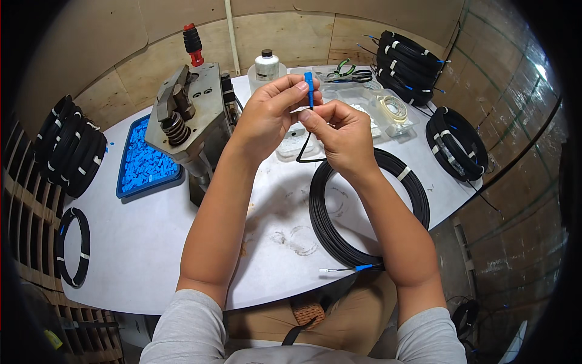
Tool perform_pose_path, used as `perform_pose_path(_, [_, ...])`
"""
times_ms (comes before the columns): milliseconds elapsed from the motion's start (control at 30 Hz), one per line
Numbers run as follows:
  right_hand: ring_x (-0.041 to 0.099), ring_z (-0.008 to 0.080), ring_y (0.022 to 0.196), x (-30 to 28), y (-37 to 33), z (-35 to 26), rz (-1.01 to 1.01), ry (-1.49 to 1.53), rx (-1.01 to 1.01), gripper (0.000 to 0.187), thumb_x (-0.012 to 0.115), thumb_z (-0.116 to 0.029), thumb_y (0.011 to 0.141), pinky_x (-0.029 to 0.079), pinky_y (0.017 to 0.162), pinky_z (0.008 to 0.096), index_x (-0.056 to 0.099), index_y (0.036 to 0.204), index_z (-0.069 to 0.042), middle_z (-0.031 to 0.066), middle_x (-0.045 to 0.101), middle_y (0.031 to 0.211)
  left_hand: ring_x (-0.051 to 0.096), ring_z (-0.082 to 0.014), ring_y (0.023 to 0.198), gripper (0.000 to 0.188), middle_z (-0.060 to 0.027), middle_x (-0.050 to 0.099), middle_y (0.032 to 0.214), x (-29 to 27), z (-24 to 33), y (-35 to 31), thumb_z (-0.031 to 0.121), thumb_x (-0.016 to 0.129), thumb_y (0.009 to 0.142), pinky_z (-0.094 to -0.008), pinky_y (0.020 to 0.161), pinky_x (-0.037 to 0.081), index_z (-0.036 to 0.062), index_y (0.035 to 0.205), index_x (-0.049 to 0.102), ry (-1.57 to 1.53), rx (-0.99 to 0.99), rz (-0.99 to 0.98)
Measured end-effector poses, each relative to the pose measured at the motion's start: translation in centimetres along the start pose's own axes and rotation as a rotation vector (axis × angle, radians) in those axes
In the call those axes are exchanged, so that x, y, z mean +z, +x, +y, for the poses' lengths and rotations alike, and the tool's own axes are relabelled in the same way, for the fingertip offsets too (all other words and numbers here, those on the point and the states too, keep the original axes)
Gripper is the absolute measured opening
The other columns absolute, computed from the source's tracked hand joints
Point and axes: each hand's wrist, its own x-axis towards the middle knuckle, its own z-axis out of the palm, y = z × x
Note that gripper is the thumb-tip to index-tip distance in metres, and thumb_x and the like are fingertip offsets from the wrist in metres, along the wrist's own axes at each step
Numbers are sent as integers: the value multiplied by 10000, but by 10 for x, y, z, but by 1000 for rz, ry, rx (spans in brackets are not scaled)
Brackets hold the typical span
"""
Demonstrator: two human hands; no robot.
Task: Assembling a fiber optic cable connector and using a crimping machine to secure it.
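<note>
In front of me, above the table, my left hand (262, 118) is closed, pinching a blue fibre-optic connector (309, 82) between thumb and fingers. The connector stands upright on the end of a black cable (304, 150). My right hand (347, 130) pinches just below it, where the cable enters the connector. A small white scrap shows between the two hands, too small to name. From there the cable bends down toward a black cable coil (319, 209) lying flat under my right forearm. A second blue connector (364, 267) sticks out from the coil's near side.
A metal press (203, 103) stands left of my hands, beside a blue tray (151, 189) of small blue parts. Banded cable coils stand at left (71, 145) and right (456, 142). Behind my hands are a white bottle (267, 65), pliers (344, 70) and a clear bin (397, 124).
</note>
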Motion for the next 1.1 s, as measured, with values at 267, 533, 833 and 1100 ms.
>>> perform_pose_path(267, [500, 10, 659, 1, -1, -2, 19, -9, -5, 142, 758, -114, 901, 411, 572, 190, 691, 830, -10, -20, 648, 751, 614, -161, 990, 246, -76, 650, 1034, 0, 1, -1, 179, 581, 999, -311, 881, 500, -11, 1143, 640, -6, -31, -6])
perform_pose_path(533, [501, 16, 658, 2, -1, -1, 30, -20, -30, 134, 737, -105, 915, 411, 571, 199, 694, 836, -5, -19, 656, 741, 611, -152, 983, 243, -71, 650, 1015, -3, -1, 0, 189, 600, 993, -300, 880, 495, -5, 1133, 645, -5, 6, -15])
perform_pose_path(833, [512, 41, 665, -1, 1, -6, -64, -113, -15, 165, 701, -146, 940, 423, 600, 233, 726, 890, 10, -20, 658, 735, 608, -156, 950, 226, -72, 650, 1002, -1, 2, -1, 190, 616, 985, -307, 855, 497, -4, 1097, 648, 9, -16, 22])
perform_pose_path(1100, [475, 28, 635, -5, 4, 0, -69, -114, -32, 170, 709, -160, 937, 382, 561, 220, 727, 894, 4, -35, 636, 710, 611, -166, 935, 188, -68, 644, 989, -4, 1, 1, 184, 612, 986, -313, 836, 503, 9, 1050, 641, 7, -6, -29])
